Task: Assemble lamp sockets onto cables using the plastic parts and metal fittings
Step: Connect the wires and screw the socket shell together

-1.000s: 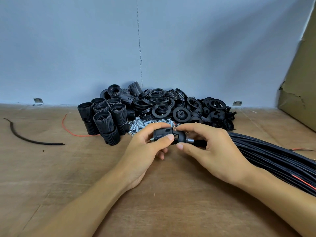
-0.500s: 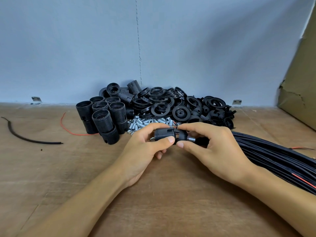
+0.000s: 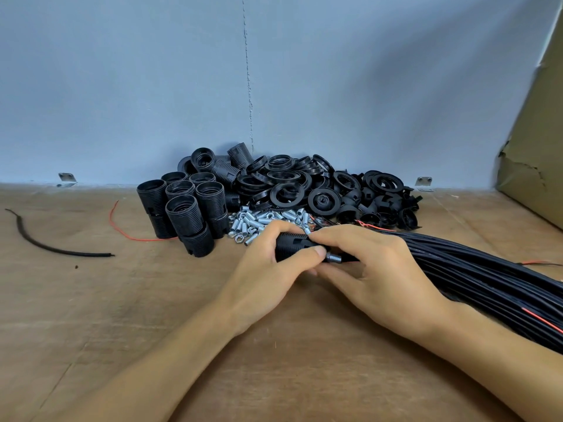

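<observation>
My left hand point(image 3: 268, 269) grips a black threaded lamp socket point(image 3: 292, 246) lying sideways just above the wooden table point(image 3: 122, 300). A small metal fitting point(image 3: 332, 257) sticks out of the socket's right end. My right hand point(image 3: 374, 269) pinches that end of the socket, its fingers curled over the top and its thumb below. A black cable runs from the fitting under my right palm and is mostly hidden there. The cable bundle point(image 3: 487, 278) stretches off to the right.
Upright black socket bodies point(image 3: 185, 208) stand at the back left, with a heap of black rings and caps point(image 3: 320, 190) behind. Loose metal fittings point(image 3: 262, 222) lie before them. A cable scrap point(image 3: 45, 243) and red wire point(image 3: 122, 229) lie left. Cardboard point(image 3: 536, 153) leans at right.
Both hands have drawn closer together on the socket. My right fingers now cover more of its right end, and the base piece seen earlier is hidden.
</observation>
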The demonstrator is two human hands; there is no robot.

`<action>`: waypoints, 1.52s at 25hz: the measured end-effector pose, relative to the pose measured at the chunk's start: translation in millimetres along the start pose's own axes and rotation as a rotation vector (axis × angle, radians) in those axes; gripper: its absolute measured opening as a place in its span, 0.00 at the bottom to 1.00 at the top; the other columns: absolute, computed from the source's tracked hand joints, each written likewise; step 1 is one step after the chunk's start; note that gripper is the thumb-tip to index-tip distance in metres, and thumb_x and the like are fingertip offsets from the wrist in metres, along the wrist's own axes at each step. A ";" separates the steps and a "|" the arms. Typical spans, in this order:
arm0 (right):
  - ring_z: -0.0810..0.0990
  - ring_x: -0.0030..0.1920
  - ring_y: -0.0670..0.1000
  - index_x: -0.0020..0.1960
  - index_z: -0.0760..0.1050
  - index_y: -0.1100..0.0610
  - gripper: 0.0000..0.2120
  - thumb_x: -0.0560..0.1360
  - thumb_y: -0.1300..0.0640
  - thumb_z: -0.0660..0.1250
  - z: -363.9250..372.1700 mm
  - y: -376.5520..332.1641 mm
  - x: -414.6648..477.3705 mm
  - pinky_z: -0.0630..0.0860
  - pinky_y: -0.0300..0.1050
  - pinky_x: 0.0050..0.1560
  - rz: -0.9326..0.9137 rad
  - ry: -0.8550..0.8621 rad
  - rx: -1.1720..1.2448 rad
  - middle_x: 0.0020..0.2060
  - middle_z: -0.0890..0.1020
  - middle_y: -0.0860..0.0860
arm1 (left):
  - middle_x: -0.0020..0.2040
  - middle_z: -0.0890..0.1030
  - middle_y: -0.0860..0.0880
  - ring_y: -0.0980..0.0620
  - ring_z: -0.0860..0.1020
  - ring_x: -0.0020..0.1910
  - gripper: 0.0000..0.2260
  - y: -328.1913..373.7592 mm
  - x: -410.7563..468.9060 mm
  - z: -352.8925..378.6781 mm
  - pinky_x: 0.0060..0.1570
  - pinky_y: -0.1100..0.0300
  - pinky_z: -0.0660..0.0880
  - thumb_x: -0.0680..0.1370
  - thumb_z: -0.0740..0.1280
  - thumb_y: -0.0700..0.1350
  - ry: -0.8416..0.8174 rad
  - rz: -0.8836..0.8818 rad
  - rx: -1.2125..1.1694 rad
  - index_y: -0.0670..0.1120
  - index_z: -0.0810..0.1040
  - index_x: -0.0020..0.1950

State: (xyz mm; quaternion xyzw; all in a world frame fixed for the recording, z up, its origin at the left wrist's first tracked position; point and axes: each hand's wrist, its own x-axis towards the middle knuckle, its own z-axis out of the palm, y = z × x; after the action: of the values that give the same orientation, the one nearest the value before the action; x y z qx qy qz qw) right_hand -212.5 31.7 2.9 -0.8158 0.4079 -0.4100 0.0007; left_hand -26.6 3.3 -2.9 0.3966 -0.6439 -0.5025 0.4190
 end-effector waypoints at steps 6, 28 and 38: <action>0.79 0.58 0.39 0.67 0.76 0.51 0.25 0.72 0.64 0.75 2.7 -3.2 -4.0 0.77 0.34 0.55 0.076 -0.019 0.029 0.59 0.80 0.42 | 0.44 0.83 0.57 0.61 0.80 0.44 0.20 -0.7 -1.2 11.0 0.46 0.61 0.75 0.64 0.74 0.64 0.144 0.035 0.199 0.59 0.74 0.49; 0.73 0.36 0.50 0.42 0.64 0.47 0.16 0.74 0.35 0.55 2.3 -12.4 -1.1 0.65 0.46 0.36 0.263 -0.256 -0.218 0.35 0.77 0.45 | 0.40 0.80 0.53 0.61 0.77 0.37 0.11 -4.3 0.2 10.3 0.37 0.71 0.70 0.74 0.72 0.59 0.166 0.081 0.312 0.57 0.72 0.47; 0.71 0.33 0.48 0.41 0.70 0.50 0.26 0.75 0.29 0.49 0.6 -10.7 -0.4 0.67 0.43 0.34 0.267 -0.111 -0.204 0.29 0.73 0.43 | 0.38 0.83 0.57 0.60 0.79 0.37 0.18 2.0 -0.4 13.6 0.43 0.56 0.72 0.68 0.67 0.71 0.149 0.053 0.096 0.61 0.76 0.50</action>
State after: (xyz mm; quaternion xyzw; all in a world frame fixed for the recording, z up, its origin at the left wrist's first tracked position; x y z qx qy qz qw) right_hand -205.0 38.9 5.8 -0.7714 0.5517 -0.3171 -0.0053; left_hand -39.4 8.4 -3.0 0.4353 -0.6446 -0.4288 0.4594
